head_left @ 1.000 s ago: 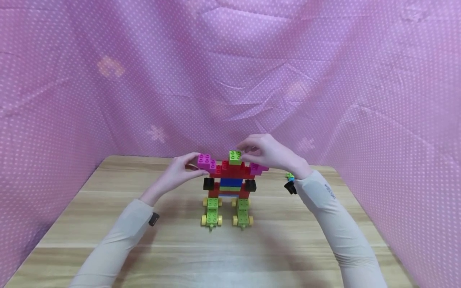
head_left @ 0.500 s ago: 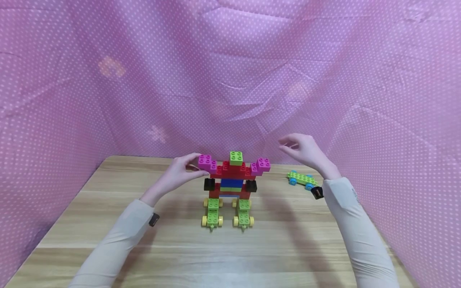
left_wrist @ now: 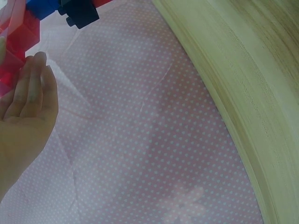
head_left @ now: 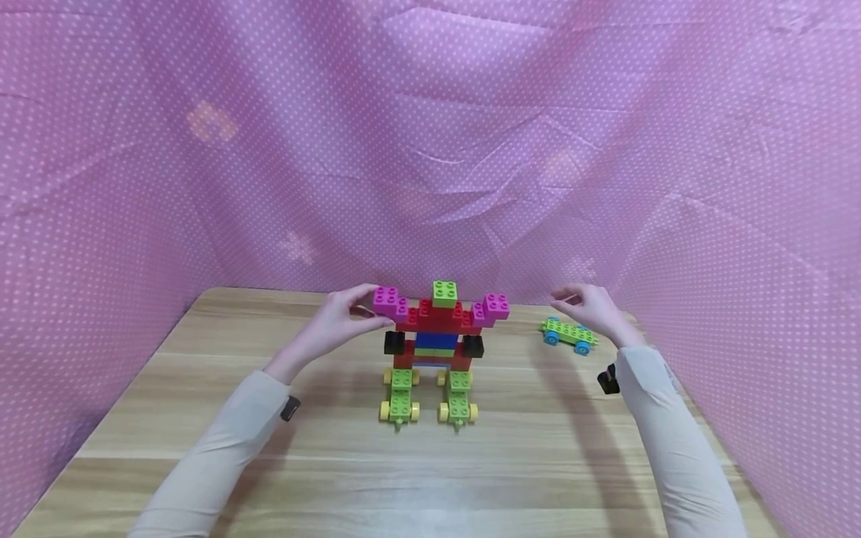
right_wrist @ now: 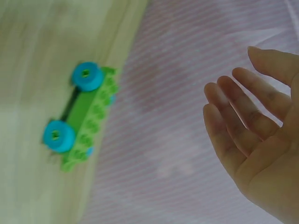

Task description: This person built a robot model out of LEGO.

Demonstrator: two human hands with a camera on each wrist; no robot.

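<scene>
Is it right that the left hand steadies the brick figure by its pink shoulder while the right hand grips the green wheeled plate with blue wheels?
Not quite. The right hand is open and holds nothing; the head and right wrist views show it apart from the green wheeled plate, which lies on the table. The left hand does touch the brick figure at its pink shoulder.
</scene>
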